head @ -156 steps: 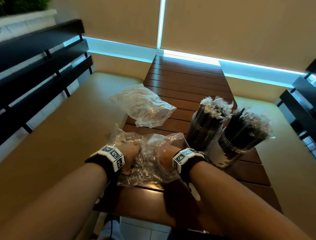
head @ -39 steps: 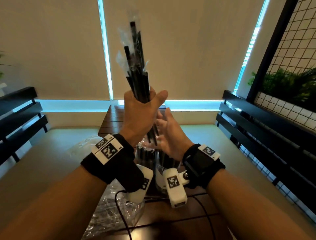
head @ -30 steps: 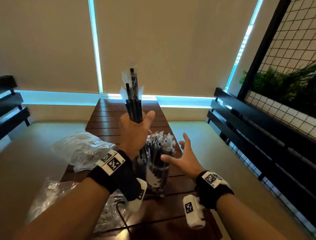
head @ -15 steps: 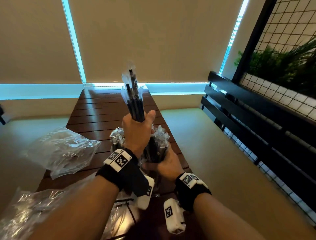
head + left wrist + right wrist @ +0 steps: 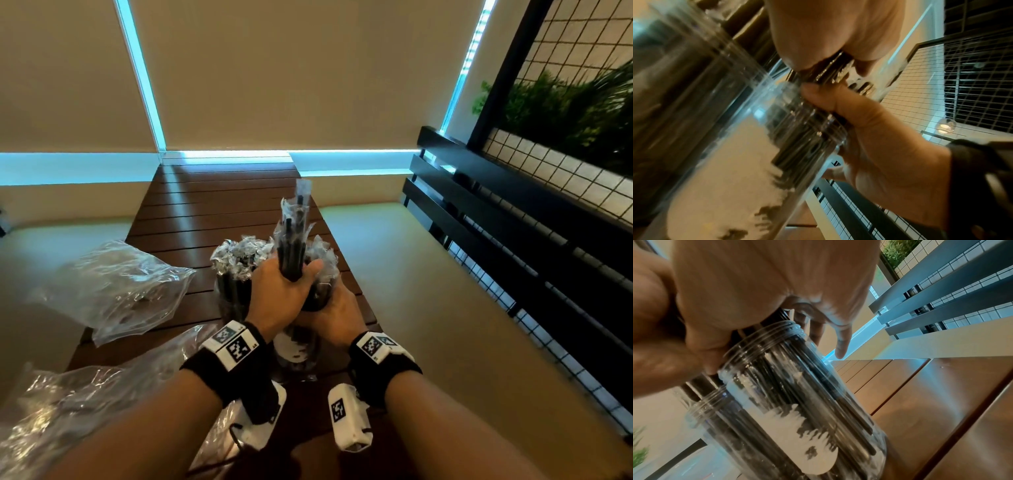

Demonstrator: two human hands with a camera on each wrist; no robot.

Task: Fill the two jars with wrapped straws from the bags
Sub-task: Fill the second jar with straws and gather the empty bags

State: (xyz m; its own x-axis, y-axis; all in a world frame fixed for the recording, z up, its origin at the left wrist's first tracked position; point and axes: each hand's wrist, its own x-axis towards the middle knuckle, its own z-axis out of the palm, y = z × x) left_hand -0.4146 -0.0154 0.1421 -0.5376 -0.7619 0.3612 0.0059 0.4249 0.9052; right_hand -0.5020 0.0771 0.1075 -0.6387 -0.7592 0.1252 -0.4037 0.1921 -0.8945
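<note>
Head view: the left hand (image 5: 279,294) is clenched round a bundle of wrapped straws (image 5: 293,246), held upright above the right jar (image 5: 298,346) (mostly hidden by both hands), while the right hand (image 5: 334,317) wraps that jar's neck; the left jar (image 5: 231,294), already packed with straws, stands just beside it on the slatted table (image 5: 212,212), with two clear bags (image 5: 109,287) left and near. Left wrist view: the left-hand fingers (image 5: 818,48) grip the straw bundle at the mouth of the right jar (image 5: 748,146). Right wrist view: the right hand (image 5: 764,288) curls over the threaded neck of the right jar (image 5: 797,410), its little finger (image 5: 842,344) pointing free.
</note>
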